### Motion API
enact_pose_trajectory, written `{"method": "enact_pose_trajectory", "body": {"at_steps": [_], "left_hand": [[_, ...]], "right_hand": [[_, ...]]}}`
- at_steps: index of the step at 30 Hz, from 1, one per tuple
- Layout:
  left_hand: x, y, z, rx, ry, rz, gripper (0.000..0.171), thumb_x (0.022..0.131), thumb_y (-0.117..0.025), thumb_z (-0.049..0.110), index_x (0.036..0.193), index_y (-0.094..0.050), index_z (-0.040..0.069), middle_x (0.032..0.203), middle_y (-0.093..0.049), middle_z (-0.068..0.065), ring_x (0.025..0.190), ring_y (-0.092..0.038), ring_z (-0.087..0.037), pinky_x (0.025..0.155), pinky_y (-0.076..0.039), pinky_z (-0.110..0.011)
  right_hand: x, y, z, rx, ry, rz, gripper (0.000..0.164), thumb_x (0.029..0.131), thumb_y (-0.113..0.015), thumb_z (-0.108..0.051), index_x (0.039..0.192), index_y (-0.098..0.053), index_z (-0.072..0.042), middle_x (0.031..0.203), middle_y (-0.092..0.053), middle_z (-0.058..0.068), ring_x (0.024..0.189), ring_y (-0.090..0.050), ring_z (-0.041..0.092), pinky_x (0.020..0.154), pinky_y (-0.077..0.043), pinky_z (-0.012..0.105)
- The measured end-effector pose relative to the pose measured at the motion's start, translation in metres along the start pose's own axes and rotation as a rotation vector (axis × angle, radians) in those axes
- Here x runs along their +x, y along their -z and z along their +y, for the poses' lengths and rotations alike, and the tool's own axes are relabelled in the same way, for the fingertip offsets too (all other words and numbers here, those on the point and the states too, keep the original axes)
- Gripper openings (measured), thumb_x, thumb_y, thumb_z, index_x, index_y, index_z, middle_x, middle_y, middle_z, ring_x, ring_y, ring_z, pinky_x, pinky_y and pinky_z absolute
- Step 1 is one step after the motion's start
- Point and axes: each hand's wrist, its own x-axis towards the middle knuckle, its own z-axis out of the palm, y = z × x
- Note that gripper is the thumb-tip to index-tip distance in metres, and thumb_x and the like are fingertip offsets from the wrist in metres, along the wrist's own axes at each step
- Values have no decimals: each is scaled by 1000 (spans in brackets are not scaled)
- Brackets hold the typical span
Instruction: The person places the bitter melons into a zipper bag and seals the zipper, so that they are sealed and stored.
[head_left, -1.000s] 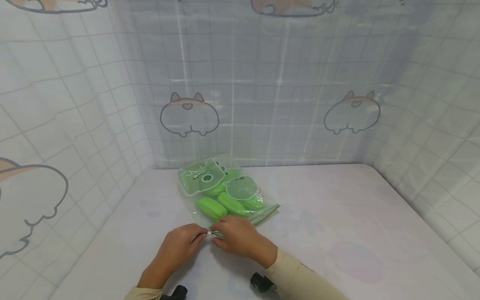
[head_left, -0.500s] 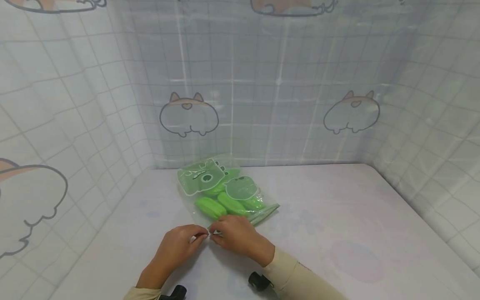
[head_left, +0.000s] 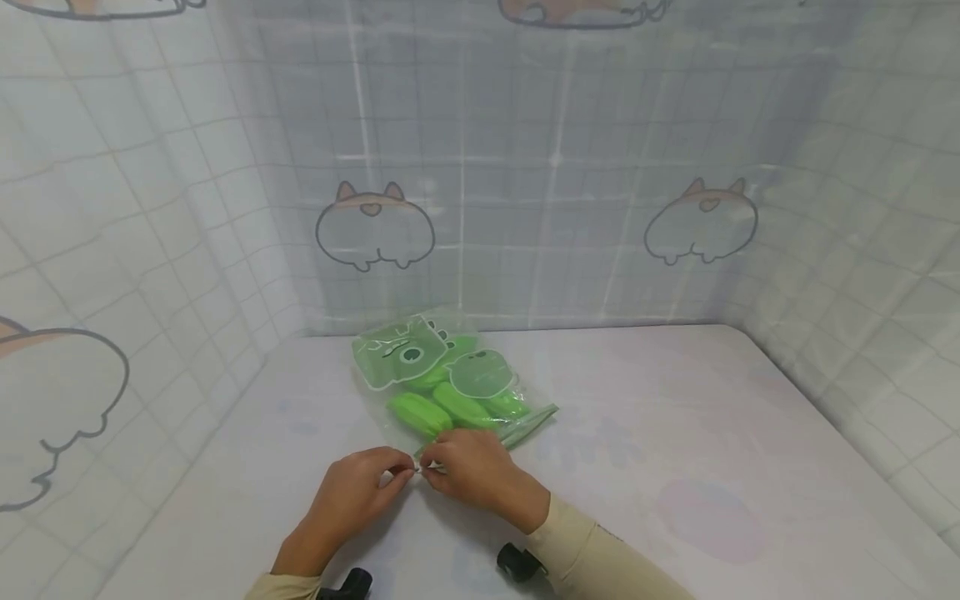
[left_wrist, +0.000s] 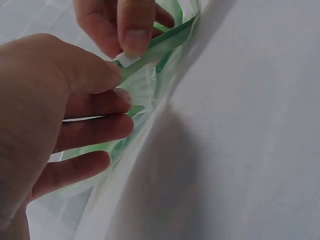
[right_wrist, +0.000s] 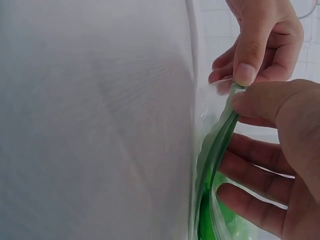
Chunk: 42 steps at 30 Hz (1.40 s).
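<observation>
A clear zip bag (head_left: 480,373) with green cartoon prints lies on the table, holding several bright green, rounded long pieces (head_left: 420,414). Both hands meet at its near corner. My left hand (head_left: 360,492) pinches the end of the green zip strip (left_wrist: 170,42) between thumb and forefinger, its other fingers spread loosely. Right beside it, my right hand (head_left: 476,475) pinches the small white slider (left_wrist: 127,60) on that strip. In the right wrist view, the strip's two green edges (right_wrist: 202,170) appear to stand apart below the right hand. Fingers partly hide the slider.
The pale table (head_left: 637,433) reaches to a tiled-print curtain (head_left: 555,250) at the back and sides. Black wrist mounts (head_left: 517,562) sit at both forearms near the front.
The fingertips of both hands have drawn closer together at the bag's corner, covering more of the slider and strip end. The bag has stayed in place; the head view has shifted slightly.
</observation>
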Motion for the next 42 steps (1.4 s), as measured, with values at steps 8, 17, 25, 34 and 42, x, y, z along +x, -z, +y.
{"method": "enact_pose_trajectory", "body": {"at_steps": [8,17,25,34,42], "left_hand": [[1,4,-1,-1,54,-40,17,79,-83,15,83,-73,28,81,-67,20,76,-63,-1,63,-51,-30],[2,3,-2,-23,14,-57,16,81,-81,14,85,-72,28,82,-67,19,77,-64,-2,63,-51,-32],[1,4,-2,-19,39,-92,13,82,-80,17,85,-72,28,84,-67,20,78,-64,-2,65,-52,-32],[2,1,-6,-28,42,-111,13,83,-79,19,84,-71,29,85,-67,21,79,-64,-1,65,-51,-32],[2,-1,-6,-94,95,-148,12,85,-78,17,87,-73,28,88,-68,19,80,-62,-1,68,-52,-30]], "right_hand": [[-4,3,3,-13,-21,-15,4,84,-76,-29,86,-79,-33,75,-61,-17,66,-57,3,50,-40,22],[-11,6,10,-6,-31,-32,5,85,-76,-29,87,-79,-32,73,-59,-15,63,-54,3,51,-38,22],[-14,7,13,12,-46,-53,5,84,-76,-26,85,-79,-30,72,-57,-14,62,-50,4,51,-38,23],[-19,9,22,38,-60,-59,5,85,-77,-27,89,-80,-29,77,-61,-13,69,-56,5,54,-41,21],[-22,6,29,79,-61,-94,9,83,-79,-27,92,-80,-29,82,-63,-14,75,-59,4,60,-44,20]]}}
